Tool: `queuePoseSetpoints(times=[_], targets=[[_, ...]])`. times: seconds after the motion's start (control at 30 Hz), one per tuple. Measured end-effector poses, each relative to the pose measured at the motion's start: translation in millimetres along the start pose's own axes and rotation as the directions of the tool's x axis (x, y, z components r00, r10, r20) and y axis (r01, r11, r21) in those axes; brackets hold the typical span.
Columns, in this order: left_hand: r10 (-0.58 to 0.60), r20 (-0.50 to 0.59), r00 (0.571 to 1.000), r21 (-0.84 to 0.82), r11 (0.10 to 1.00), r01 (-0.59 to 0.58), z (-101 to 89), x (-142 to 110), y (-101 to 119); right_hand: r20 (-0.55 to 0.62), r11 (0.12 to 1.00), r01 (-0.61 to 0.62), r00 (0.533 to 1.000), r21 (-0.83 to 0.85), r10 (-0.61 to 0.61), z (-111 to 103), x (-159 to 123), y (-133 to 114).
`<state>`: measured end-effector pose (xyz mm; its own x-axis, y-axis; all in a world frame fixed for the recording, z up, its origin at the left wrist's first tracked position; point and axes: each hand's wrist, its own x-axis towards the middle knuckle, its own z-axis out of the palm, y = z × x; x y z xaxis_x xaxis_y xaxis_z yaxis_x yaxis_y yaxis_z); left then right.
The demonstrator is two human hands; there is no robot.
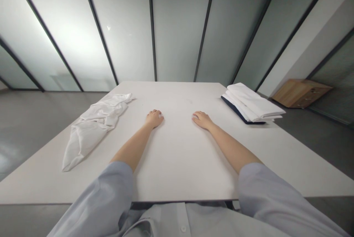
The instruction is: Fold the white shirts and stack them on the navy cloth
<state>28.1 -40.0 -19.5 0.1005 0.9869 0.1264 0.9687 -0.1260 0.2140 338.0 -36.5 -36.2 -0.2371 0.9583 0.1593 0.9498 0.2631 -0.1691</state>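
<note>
My left hand (pixel 155 118) rests palm down on the white table (pixel 179 163), fingers loosely bent and thumb apart, holding nothing. Opposite it, my right hand (pixel 202 120) lies on the tabletop in the same way, also with nothing in it. A crumpled white cloth (pixel 96 120) is spread along the table's left side, nearest to my left hand but not touched by it. To the right of my right hand sits a stack of folded white cloths (pixel 251 100), with a folded dark navy cloth (pixel 235 109) beneath it.
Frosted glass panels (pixel 179 26) with dark frames stand behind the table's far edge. On the floor at the right is a wooden cabinet (pixel 301 91). The table's near edge runs right in front of my body.
</note>
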Motion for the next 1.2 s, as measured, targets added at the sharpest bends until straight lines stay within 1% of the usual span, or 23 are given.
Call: queuePoseSetpoints(times=[0.27,0.4,0.53,0.63,0.7,0.77,0.8,0.83,0.87,0.9,0.93,0.97,1.0,1.03,1.1,1.13,1.2], targets=[[0.01,-0.008,1.0,-0.006,1.0,-0.01,-0.7,0.5,-2.9,-0.031,1.0,0.016,0.999,0.021,-0.015,1.1,0.5,-1.9],[0.023,0.011,1.0,-0.004,1.0,-0.022,-3.6,4.6,-7.6,-0.049,1.0,0.012,0.999,0.02,-0.011,-0.5,-0.3,-6.0],[-0.017,0.029,0.999,0.03,0.999,0.017,-10.4,9.1,-16.9,-0.064,1.0,-0.005,0.998,0.014,0.006,-0.9,-2.6,-11.2],[-0.057,-0.023,0.998,0.147,0.987,0.06,-22.4,9.1,-35.2,-0.07,1.0,-0.014,0.997,0.01,0.014,-0.1,-4.3,-12.8],[-0.076,-0.066,0.995,0.256,0.962,0.091,-33.3,6.5,-55.9,-0.072,1.0,-0.019,0.997,0.008,0.02,0.7,-5.1,-12.7],[-0.146,-0.107,0.983,0.343,0.923,0.174,-44.1,1.6,-81.6,-0.071,1.0,-0.025,0.997,0.009,0.026,1.3,-5.7,-12.1],[-0.219,-0.146,0.965,0.363,0.895,0.258,-48.7,-1.4,-95.0,-0.07,1.0,-0.026,0.997,0.011,0.027,1.4,-6.0,-11.8],[-0.314,-0.193,0.93,0.355,0.861,0.364,-52.4,-4.6,-107.9,-0.07,1.0,-0.027,0.997,0.013,0.028,1.4,-6.3,-11.7],[-0.424,-0.21,0.881,0.318,0.823,0.471,-55.1,-7.7,-119.6,-0.071,0.999,-0.028,0.997,0.016,0.029,1.2,-6.6,-11.8],[-0.529,-0.187,0.828,0.267,0.784,0.561,-56.8,-10.3,-129.5,-0.072,0.999,-0.029,0.997,0.018,0.03,0.8,-6.9,-12.2],[-0.599,-0.151,0.786,0.22,0.755,0.618,-57.5,-12.5,-137.2,-0.071,0.999,-0.03,0.997,0.021,0.032,0.2,-7.1,-13.0],[-0.642,-0.117,0.758,0.186,0.736,0.651,-57.4,-13.9,-142.3,-0.069,0.999,-0.035,0.997,0.025,0.036,-0.5,-7.3,-14.2],[-0.657,-0.094,0.748,0.164,0.731,0.662,-56.7,-14.7,-144.8,-0.065,0.999,-0.041,0.997,0.029,0.043,-1.4,-7.4,-15.7],[-0.652,-0.089,0.753,0.155,0.737,0.657,-55.5,-14.8,-144.9,-0.06,0.998,-0.051,0.997,0.034,0.053,-2.4,-7.4,-17.4],[-0.619,-0.111,0.777,0.16,0.761,0.629,-52.2,-13.7,-138.1,-0.055,0.997,-0.069,0.996,0.04,0.072,-4.0,-7.0,-20.8],[-0.596,-0.118,0.794,0.166,0.776,0.608,-50.1,-12.7,-131.7,-0.056,0.996,-0.076,0.995,0.041,0.079,-4.4,-6.7,-22.1],[-0.528,-0.115,0.842,0.181,0.822,0.54,-45.2,-10.3,-113.8,-0.063,0.996,-0.081,0.994,0.043,0.084,-4.2,-5.8,-23.2]])
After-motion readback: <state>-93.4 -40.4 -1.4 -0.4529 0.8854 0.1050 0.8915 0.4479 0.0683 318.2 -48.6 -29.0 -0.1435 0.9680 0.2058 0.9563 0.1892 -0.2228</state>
